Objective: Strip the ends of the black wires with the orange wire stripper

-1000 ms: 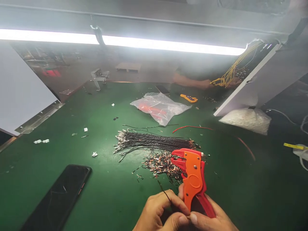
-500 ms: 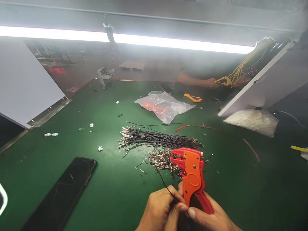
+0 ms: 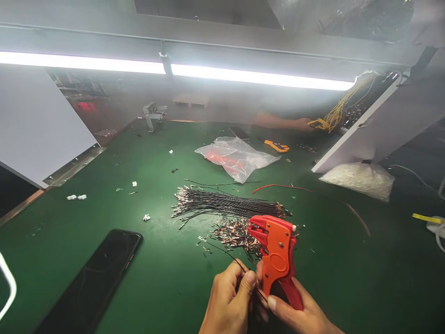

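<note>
Two hands meet low over the green worktop (image 3: 156,278): left hand (image 3: 227,301) pinches a thin black wire (image 3: 232,258), right hand (image 3: 302,315) grips the orange wire stripper (image 3: 276,253).

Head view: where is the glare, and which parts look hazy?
Head view: the light tube overhead glares white and spreads haze over the far bench; the stripping tool in the right hand and the black wires look sharp.

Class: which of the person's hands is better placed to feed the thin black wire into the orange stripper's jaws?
Left: the left hand already pinches the black wire; the right hand grips the orange stripper.
</note>
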`<action>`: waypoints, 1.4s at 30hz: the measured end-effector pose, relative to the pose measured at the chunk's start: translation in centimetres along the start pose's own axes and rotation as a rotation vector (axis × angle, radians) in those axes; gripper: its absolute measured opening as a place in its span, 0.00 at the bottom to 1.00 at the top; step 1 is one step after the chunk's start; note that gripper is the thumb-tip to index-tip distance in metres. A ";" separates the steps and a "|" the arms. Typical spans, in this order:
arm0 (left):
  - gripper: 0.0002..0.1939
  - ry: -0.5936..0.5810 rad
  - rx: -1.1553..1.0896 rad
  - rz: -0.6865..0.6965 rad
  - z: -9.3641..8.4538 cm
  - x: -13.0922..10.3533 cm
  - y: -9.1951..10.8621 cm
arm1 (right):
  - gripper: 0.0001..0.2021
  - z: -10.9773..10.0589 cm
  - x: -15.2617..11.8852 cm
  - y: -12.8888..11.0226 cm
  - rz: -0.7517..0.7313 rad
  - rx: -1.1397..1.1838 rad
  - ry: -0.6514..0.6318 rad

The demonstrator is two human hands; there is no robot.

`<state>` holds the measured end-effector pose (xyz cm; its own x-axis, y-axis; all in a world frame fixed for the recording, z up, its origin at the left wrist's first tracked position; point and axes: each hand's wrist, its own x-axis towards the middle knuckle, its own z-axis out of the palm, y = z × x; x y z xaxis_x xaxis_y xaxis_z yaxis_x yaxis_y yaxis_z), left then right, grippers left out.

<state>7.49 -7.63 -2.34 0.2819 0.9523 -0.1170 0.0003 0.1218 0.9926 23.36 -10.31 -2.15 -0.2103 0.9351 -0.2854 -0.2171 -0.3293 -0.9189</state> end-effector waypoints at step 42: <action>0.21 0.123 -0.173 -0.129 0.0 0.3 1.5 | 0.22 -0.7 0.4 -0.5 -0.012 0.011 0.013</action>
<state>7.58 -7.18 -0.83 0.1711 0.9514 -0.2561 -0.1385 0.2806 0.9498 24.05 -9.70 -1.95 -0.1949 0.9406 -0.2778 -0.2303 -0.3192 -0.9193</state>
